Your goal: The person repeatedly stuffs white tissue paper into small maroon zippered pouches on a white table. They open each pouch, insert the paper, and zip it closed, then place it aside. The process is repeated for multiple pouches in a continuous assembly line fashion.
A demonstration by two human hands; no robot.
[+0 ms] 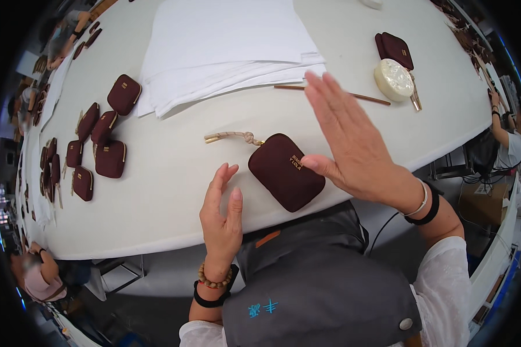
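Note:
A dark maroon zip pouch (281,179) with small gold lettering lies on the white table in front of me, near its edge. From its zipper a knotted beige cord pull (237,136) with gold tips stretches to the left. My right hand (353,144) is raised over the pouch's right side, fingers extended, its thumb close to the lettering; whether the thumb touches is hard to tell. To the left of the pouch, my left hand (221,217) is held up with fingers apart and nothing in it.
Several similar maroon pouches (110,158) lie at the left. A stack of white sheets (226,46) covers the far middle, with a thin brown stick (370,99) beside it. At right sit a cream round roll (393,80) and more pouches (397,51). Other people work around the table.

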